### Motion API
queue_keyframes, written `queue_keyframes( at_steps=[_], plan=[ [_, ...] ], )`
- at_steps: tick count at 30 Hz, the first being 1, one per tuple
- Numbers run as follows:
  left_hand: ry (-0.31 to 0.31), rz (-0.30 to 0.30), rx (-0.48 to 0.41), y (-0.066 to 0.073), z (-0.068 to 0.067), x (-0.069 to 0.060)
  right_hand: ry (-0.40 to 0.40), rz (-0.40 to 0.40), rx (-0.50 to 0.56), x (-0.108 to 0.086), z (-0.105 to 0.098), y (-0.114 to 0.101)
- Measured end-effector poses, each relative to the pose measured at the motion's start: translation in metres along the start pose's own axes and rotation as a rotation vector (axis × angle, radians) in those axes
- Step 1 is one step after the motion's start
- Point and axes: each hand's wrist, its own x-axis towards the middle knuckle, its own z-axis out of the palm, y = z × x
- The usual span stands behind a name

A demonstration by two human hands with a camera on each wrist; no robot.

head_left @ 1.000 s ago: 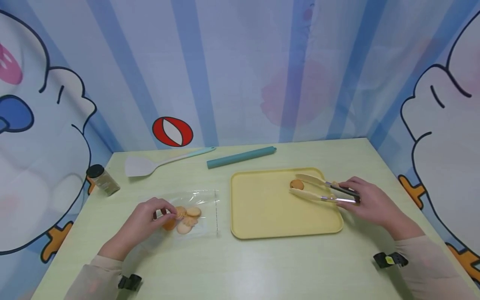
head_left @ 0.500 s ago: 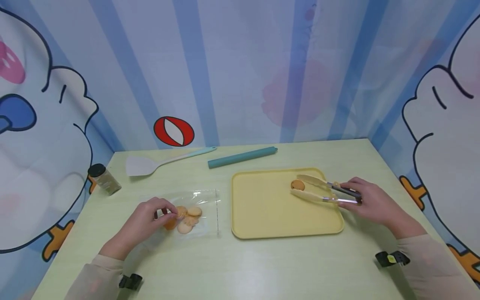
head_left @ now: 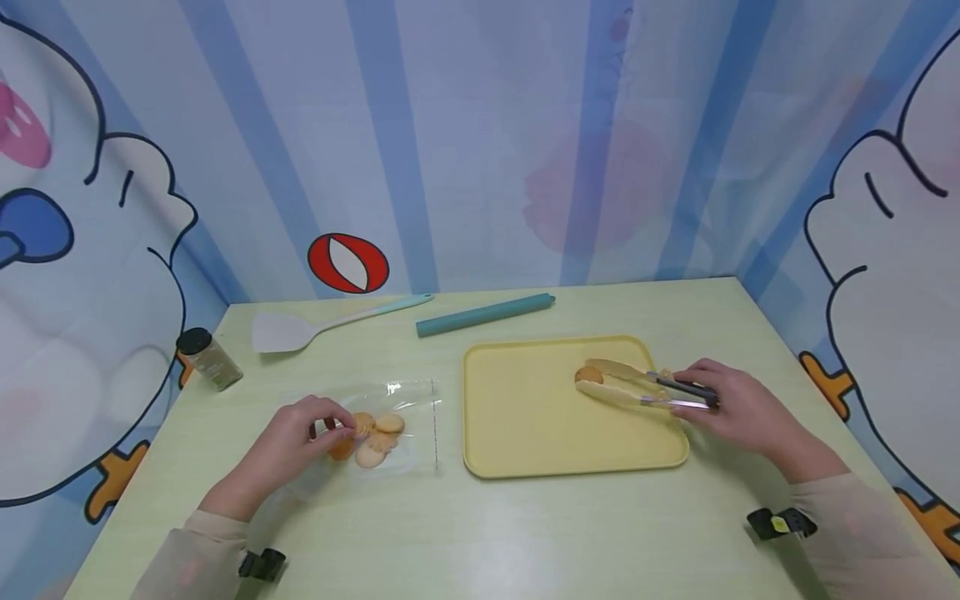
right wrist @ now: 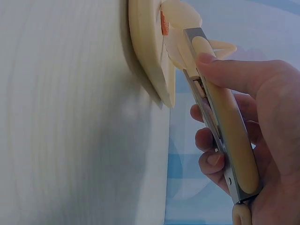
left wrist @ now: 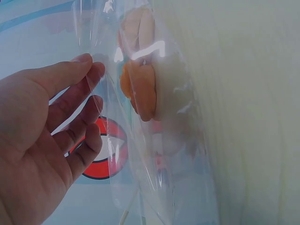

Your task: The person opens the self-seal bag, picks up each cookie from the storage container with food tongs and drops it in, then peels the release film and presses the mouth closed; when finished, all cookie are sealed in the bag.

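Observation:
On the left, my left hand (head_left: 292,433) pinches the edge of a clear plastic bag (head_left: 418,421) between thumb and index finger. Several round biscuits (head_left: 371,454) lie inside the bag, seen through the film in the left wrist view as well. My right hand (head_left: 731,408) grips a pair of tongs (head_left: 611,393) with cream-coloured tips over the right half of a yellow tray (head_left: 517,425). One round brown biscuit (head_left: 587,375) sits between the tong tips, low over the tray. In the right wrist view, my thumb and fingers wrap the tongs' handle (right wrist: 227,126).
Behind the bag lies a white spatula (head_left: 281,332) with a pale blue handle. A teal rolling-pin-like stick (head_left: 486,315) rests behind the tray. At the far left stands a black-lidded jar (head_left: 212,362). A striped curtain (head_left: 487,167) borders the table's back edge.
The tong tips have drawn closer together around the brown biscuit, and both have shifted slightly left and toward me. My left hand and the bag stay put.

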Motion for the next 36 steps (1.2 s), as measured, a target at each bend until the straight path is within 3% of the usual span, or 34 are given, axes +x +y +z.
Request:
queue_keyframes(
  at_steps=[16,36],
  plan=[
    [0.012,0.016,-0.003,0.000,0.000,-0.001,-0.014,-0.137,0.094,0.019,0.021,-0.052],
    [0.010,0.009,0.000,-0.002,-0.002,0.000,-0.043,-0.309,0.209,0.062,0.046,-0.124]
  ],
)
